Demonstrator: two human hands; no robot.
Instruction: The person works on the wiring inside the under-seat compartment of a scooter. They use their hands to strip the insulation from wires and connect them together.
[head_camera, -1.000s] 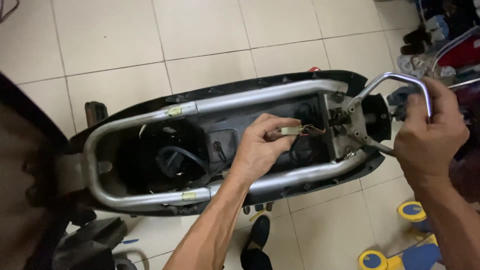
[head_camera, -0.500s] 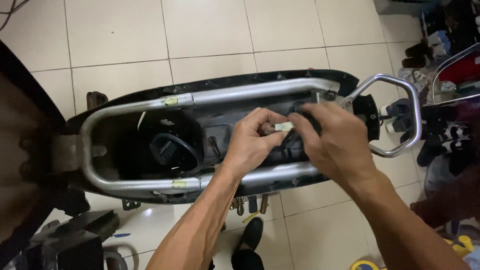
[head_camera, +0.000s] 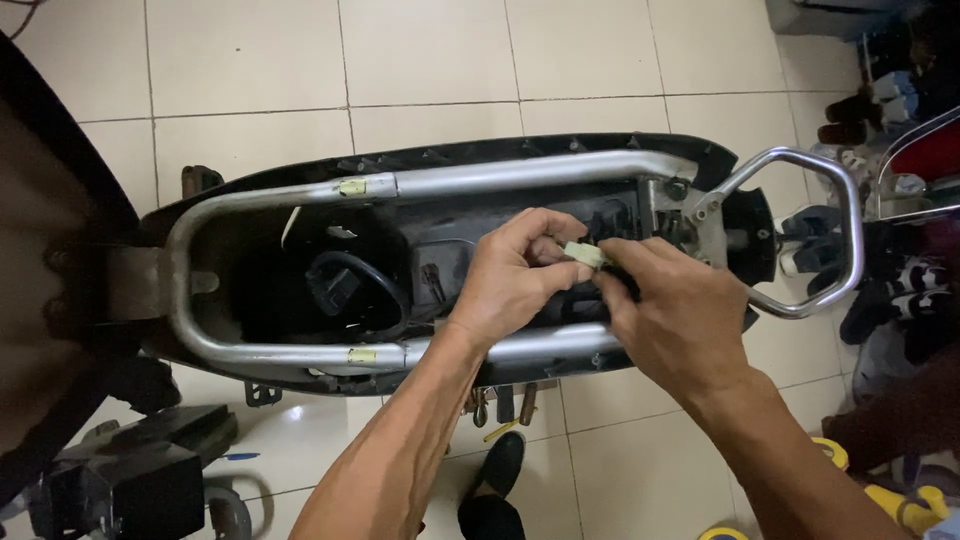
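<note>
2 hands (head_camera: 520, 275), 1 pale connector (head_camera: 583, 253), 1 scooter frame (head_camera: 430, 185), 1 chrome grab rail (head_camera: 835, 235), 2 yellow tape bands (head_camera: 352, 187)

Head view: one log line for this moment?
left hand: pinching pale connector | right hand: pinching same connector | site: over open scooter frame | floor: tile

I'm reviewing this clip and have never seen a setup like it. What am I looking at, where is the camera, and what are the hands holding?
The camera sits on a person's head and looks down, so the two bare arms coming from the bottom edge are that person's own. Below them is a scooter frame with its seat off: silver tubes around a dark open compartment, standing on a pale tiled floor. A curved chrome rear rack sticks out on the right. The left hand and right hand meet over the frame, both pinching a small pale plastic connector between the fingertips. A dark shoe shows below.
</note>
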